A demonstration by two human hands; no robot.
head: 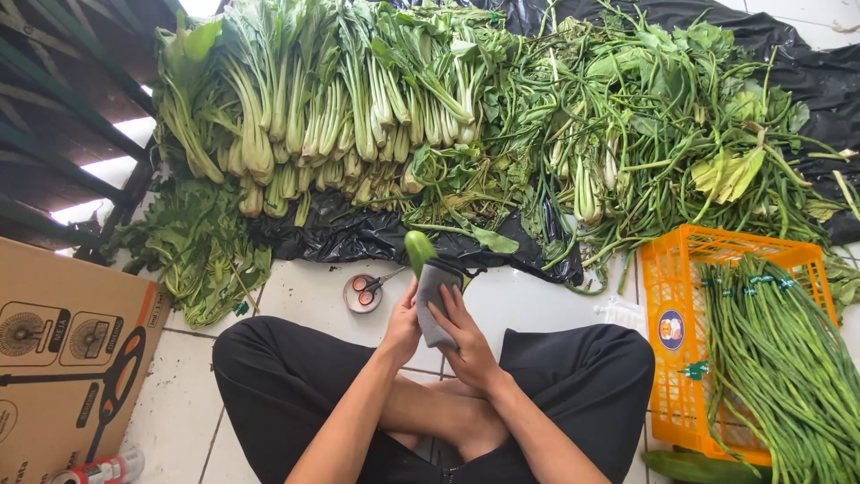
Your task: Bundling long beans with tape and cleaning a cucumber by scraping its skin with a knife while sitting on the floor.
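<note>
Sitting cross-legged on the white tiled floor (313,300), a person holds a green cucumber (418,250) upright in front of the knees, its lower part wrapped in a grey cloth (433,300). Left hand (402,327) closes around the cloth from the left side, thumb up along it. Right hand (466,336) cups the cloth from the right, fingers spread flat over the fabric. Both hands are closed on the cloth bundle, neither is free. Looks like the cloth is wrapped so the cucumber can be rubbed or wiped, only the rounded tip sticks out on top. Forearms come in from the lower edge, wrists angled inward and meeting over the crossed legs.

Just past the hands, on the floor, lie red-handled scissors (372,285) on top of a small round tape roll (361,296). Further out, a black plastic sheet (358,235) carries a row of bok choy bunches (313,116) and a loose heap of long beans (663,134), likely to keep them off the tiles. At the right edge of the floor an orange crate (681,305) holds bundled long beans laid lengthwise. A cardboard box (67,358) sits at the left edge, a small can (98,470) beside it.
</note>
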